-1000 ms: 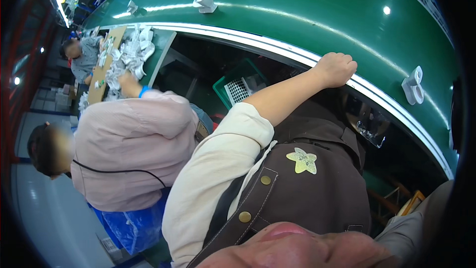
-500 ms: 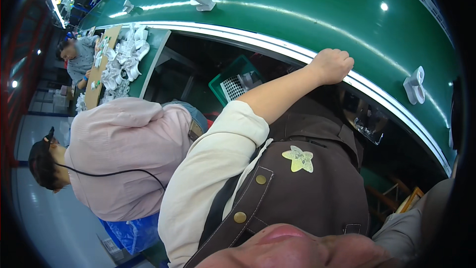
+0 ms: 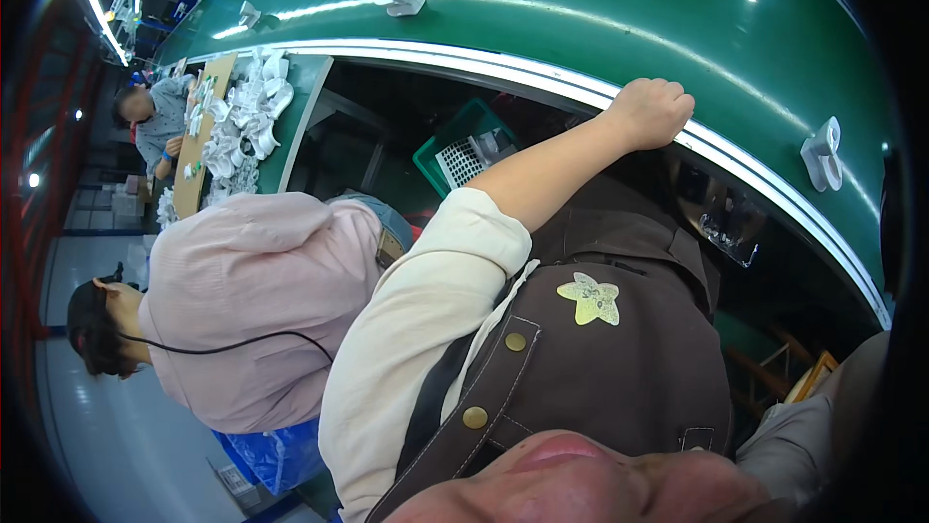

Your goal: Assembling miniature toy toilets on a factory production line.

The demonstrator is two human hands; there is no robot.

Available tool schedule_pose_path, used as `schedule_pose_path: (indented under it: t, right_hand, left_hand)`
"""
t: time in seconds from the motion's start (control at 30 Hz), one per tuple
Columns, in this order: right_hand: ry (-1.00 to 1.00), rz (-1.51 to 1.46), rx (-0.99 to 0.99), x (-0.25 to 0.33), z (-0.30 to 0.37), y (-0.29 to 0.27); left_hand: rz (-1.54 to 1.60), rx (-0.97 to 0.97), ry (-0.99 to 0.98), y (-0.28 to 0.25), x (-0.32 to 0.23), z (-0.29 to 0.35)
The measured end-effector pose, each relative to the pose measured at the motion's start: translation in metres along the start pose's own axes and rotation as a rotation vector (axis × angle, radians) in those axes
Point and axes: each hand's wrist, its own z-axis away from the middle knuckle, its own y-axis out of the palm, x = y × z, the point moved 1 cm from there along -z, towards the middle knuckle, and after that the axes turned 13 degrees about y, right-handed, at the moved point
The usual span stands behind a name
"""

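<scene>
At the green table (image 3: 581, 2), a worker's left hand (image 3: 652, 115) rests clenched on the edge, the right out of view. A white part (image 3: 819, 149) stands near three o'clock from it; uncurling the fingers first should give a cleaner grip.

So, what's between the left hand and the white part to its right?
Bare green surface lies between left hand and white part in the head view.

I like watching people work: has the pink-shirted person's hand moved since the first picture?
Yes: away from the pile of white pieces, down behind the pink shirt, it seems; the hand itself is hidden now.
</scene>
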Motion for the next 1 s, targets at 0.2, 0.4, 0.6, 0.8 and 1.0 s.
schedule_pose_path:
  t: [0.2, 0.4, 0.6, 0.8, 1.0]
  right_hand:
    - [0.014, 0.003, -0.005, -0.017, 0.004, 0.000]
    - [0.041, 0.005, -0.005, -0.035, 0.005, 0.002]
    - [0.051, 0.052, 0.014, -0.040, -0.003, 0.002]
    - [0.020, 0.083, 0.091, -0.047, -0.023, 0.007]
    - [0.217, 1.056, -0.110, -0.210, 0.032, -0.027]
  left_hand:
    - [0.024, 0.011, -0.014, 0.002, -0.010, 0.002]
    - [0.072, 0.068, -0.072, -0.004, -0.003, -0.001]
    - [0.628, -0.209, -0.423, -0.015, 0.015, -0.003]
    - [0.314, -0.465, -0.649, -0.076, 0.070, 0.051]
    - [-0.130, -1.149, -0.932, -0.155, 0.183, 0.108]
